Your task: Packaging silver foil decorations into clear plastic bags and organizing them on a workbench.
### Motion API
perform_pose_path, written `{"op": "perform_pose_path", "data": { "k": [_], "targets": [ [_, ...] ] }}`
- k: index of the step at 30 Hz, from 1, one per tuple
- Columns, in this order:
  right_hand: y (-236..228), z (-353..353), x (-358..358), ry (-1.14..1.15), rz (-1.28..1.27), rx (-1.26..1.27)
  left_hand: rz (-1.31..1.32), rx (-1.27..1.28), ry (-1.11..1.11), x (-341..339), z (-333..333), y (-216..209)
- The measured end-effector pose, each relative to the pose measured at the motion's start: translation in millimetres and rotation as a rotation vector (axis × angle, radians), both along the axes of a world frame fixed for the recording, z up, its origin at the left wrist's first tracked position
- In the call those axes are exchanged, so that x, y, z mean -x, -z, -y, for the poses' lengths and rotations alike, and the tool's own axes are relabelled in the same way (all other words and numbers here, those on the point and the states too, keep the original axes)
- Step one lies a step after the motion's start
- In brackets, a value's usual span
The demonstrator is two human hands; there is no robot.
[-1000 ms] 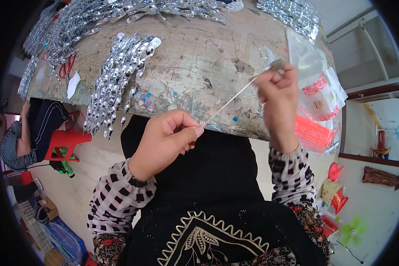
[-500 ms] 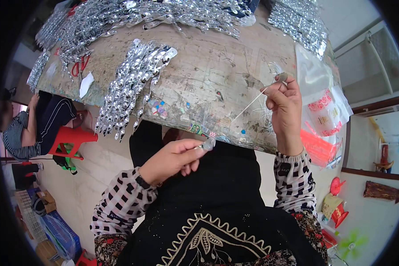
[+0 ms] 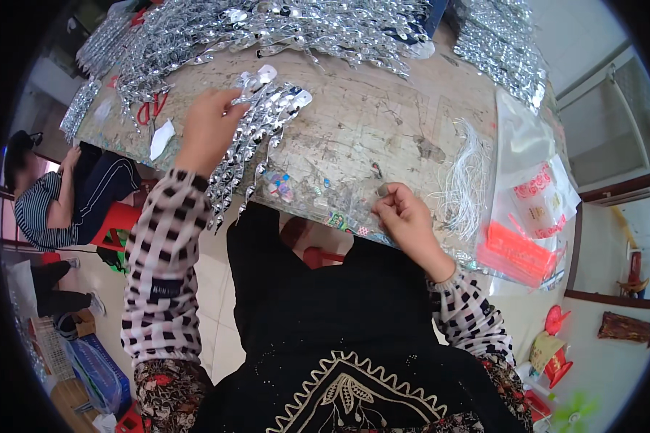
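Observation:
My left hand [image 3: 211,126] reaches over the table's left part, its fingers closed at the upper end of a small bunch of shiny silver spiral strands [image 3: 242,155]. The strands hang down over the front edge. My right hand [image 3: 410,222] is at the front edge with thumb and index finger pinched together. A grey band [image 3: 382,192] sits at its index fingertip. Whatever is between those fingertips is too small to make out. To the right of that hand, a loose bundle of white strings [image 3: 466,187] lies on the table.
Silver strands in a large heap [image 3: 289,32] cover the far side. Red-handled scissors [image 3: 152,108] and a white paper scrap [image 3: 162,140] lie at left. Clear plastic [image 3: 516,130] and red packets [image 3: 516,252] lie at right. A seated person [image 3: 43,195] is at far left.
My left hand has moved from below the table edge up to the silver strands. My right hand has come down and left, away from the white strings. The view has shifted slightly.

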State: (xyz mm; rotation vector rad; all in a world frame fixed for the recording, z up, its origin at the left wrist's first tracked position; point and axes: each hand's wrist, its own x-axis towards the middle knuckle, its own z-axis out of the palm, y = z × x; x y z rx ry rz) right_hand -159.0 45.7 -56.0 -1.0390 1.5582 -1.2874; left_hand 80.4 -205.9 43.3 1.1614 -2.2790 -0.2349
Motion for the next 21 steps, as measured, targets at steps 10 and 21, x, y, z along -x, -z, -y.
{"op": "perform_pose_path", "data": {
  "k": [10,21],
  "targets": [
    [-3,-4,-14,0.096,-0.349,0.097,0.086,-0.044,-0.091,-5,21,51],
    [-40,49,-44,-0.132,0.352,-0.120,-0.190,-0.534,-0.029,-75,71,53]
  ]
}}
